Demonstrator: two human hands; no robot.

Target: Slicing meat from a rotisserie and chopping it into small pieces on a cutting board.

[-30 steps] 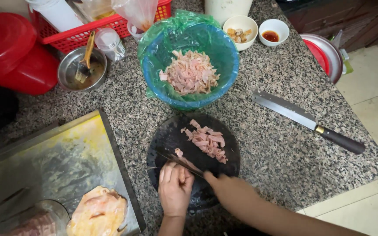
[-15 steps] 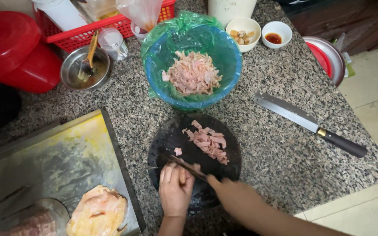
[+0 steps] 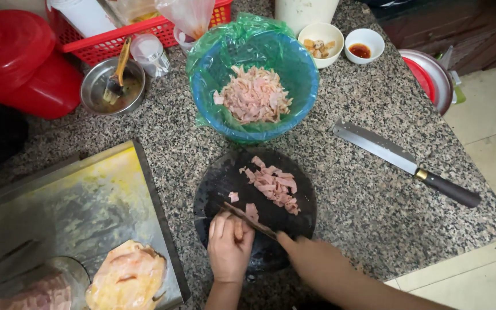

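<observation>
At lower centre, the left hand (image 3: 229, 245) presses a meat piece (image 3: 251, 212) flat on the round black cutting board (image 3: 219, 178). Just right, the right hand (image 3: 308, 258) grips a slim knife (image 3: 248, 220), blade running diagonally up-left across the fingertips, sliced meat (image 3: 274, 185) beyond.

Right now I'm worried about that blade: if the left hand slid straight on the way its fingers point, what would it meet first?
The left hand would probably first meet the small knife lying just past its fingertips, then the meat slice behind it.
</observation>
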